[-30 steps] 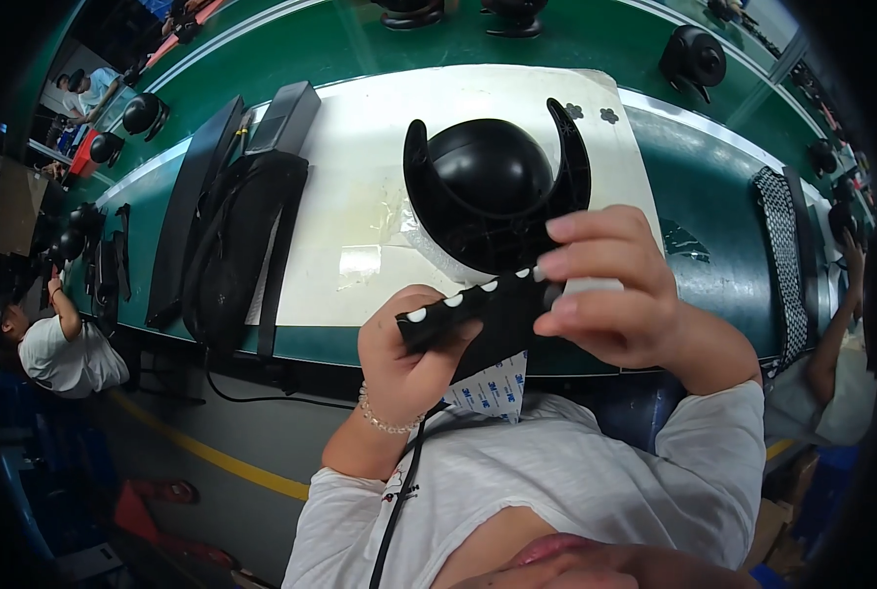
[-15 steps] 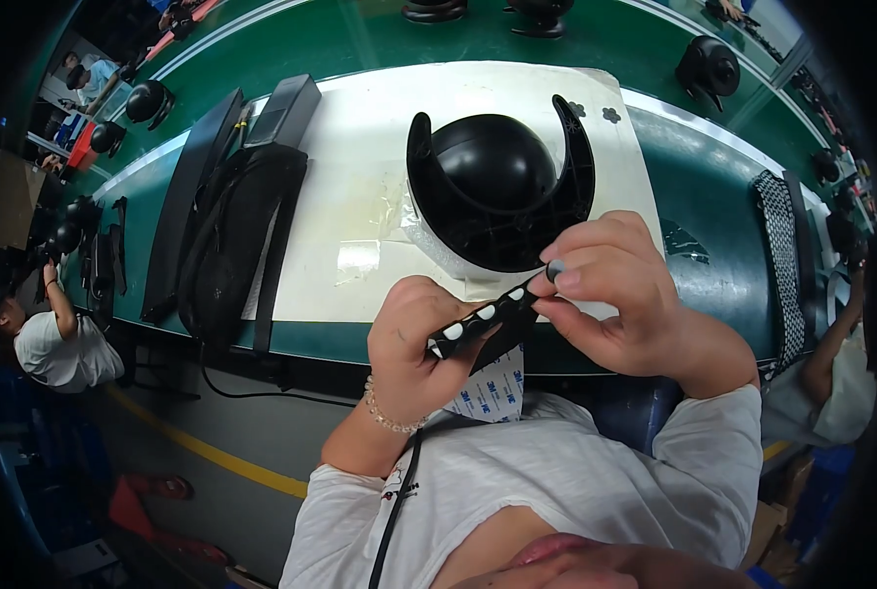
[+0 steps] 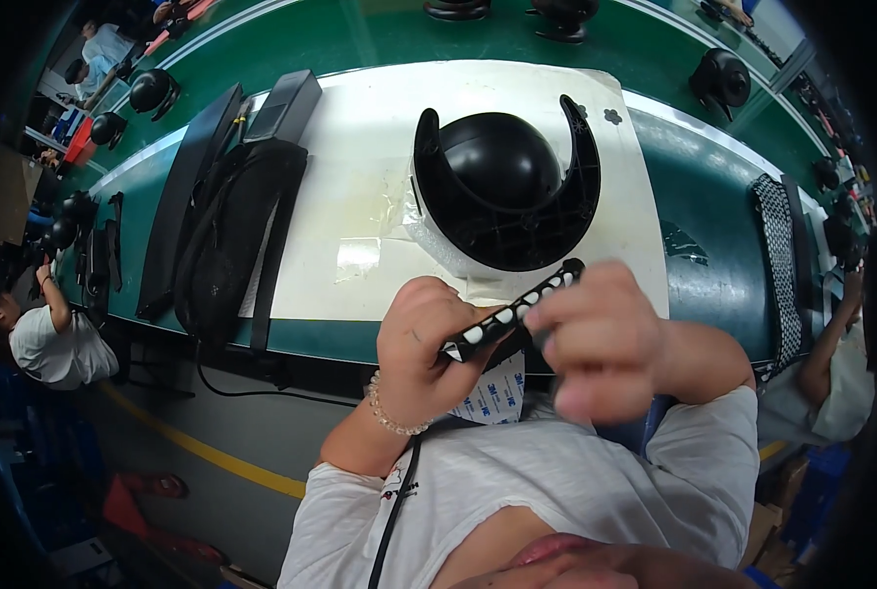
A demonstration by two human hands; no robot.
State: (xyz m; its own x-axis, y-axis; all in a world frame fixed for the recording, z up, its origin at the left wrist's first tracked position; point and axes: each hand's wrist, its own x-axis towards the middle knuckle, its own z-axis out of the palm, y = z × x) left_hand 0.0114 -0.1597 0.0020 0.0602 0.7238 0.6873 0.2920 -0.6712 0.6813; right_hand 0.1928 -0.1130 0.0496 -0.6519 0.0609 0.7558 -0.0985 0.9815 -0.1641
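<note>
My left hand (image 3: 426, 339) is closed around a black strip (image 3: 505, 318) with a row of white round spots along it. The strip slants up to the right, and its far end sticks out free beyond my grip. Just right of the strip is my right hand (image 3: 605, 344), its fingers curled but smeared by motion, so whether they hold anything does not show. Below the hands hangs a white sheet with blue print (image 3: 497, 395). Beyond them a glossy black dome in a crescent-shaped black housing (image 3: 507, 187) rests on clear bubble wrap (image 3: 437, 243).
A white board (image 3: 345, 182) covers the middle of the green table (image 3: 699, 187). Black bags and a long grey-black box (image 3: 288, 106) lie at its left. A patterned strip (image 3: 778, 255) lies far right. More black housings (image 3: 721, 79) stand behind; people work at both sides.
My right hand has come down toward me, away from the strip's far end, where it was pinching a small round grey-and-black piece. The strip's end is now exposed.
</note>
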